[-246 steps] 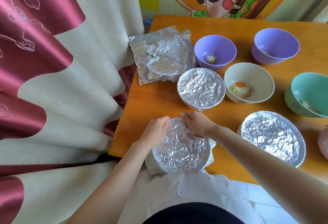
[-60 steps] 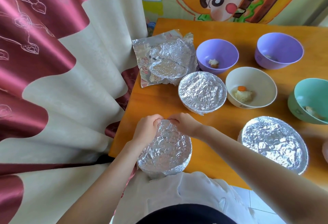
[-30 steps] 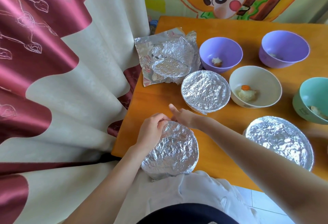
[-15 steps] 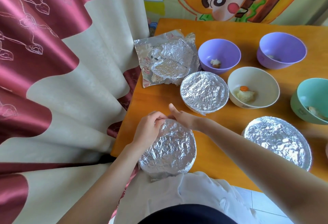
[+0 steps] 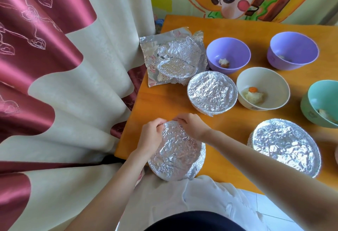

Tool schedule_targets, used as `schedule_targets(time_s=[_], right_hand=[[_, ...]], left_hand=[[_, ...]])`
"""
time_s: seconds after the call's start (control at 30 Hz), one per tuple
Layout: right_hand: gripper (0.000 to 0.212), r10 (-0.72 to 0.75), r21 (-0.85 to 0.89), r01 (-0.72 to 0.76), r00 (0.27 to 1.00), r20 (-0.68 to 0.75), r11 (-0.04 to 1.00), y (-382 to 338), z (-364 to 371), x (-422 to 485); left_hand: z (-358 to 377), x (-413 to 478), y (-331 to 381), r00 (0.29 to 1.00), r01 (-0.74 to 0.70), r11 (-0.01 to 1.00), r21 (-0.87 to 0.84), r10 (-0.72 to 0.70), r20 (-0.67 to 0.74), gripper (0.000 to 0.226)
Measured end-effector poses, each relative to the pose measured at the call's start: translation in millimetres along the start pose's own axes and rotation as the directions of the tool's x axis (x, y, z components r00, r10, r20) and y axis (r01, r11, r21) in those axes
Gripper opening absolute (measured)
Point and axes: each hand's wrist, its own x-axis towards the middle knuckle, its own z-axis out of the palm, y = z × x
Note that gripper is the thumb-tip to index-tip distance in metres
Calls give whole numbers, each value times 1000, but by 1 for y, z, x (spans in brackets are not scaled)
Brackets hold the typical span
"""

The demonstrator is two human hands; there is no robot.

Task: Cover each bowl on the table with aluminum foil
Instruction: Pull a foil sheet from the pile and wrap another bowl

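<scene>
A foil-covered bowl [image 5: 176, 154] is tilted at the table's near edge, partly over my lap. My left hand [image 5: 152, 135] grips its left rim with curled fingers, and my right hand [image 5: 190, 125] pinches the foil at the far rim. Two other foil-covered bowls stand on the table, one in the middle [image 5: 212, 92] and a larger one at the right [image 5: 284, 147]. Uncovered are two purple bowls [image 5: 228, 55] [image 5: 293, 49], a white bowl [image 5: 263, 88] and a teal bowl [image 5: 321, 102], each with a little food. Crumpled foil sheets [image 5: 173, 59] lie at the far left.
The orange wooden table [image 5: 159, 106] has its left edge against a red and cream curtain [image 5: 54, 84]. A cartoon mural fills the wall behind. White tiled floor shows below the table's near edge at the right.
My right hand's fingers, which pointed forward a moment ago, have curled down onto the foil at the far rim. The bowl stayed at the table edge in both hands.
</scene>
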Motion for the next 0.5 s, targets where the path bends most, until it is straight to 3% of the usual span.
schedule_targets(time_s=[0.27, 0.5], right_hand=[[30, 94, -21, -93, 993, 67, 995, 2, -4, -10], [39, 157, 57, -162, 985, 73, 985, -4, -12, -10]], left_hand=[[4, -9, 5, 998, -36, 997, 69, 32, 59, 23], [4, -13, 16, 995, -98, 995, 25, 98, 30, 22]])
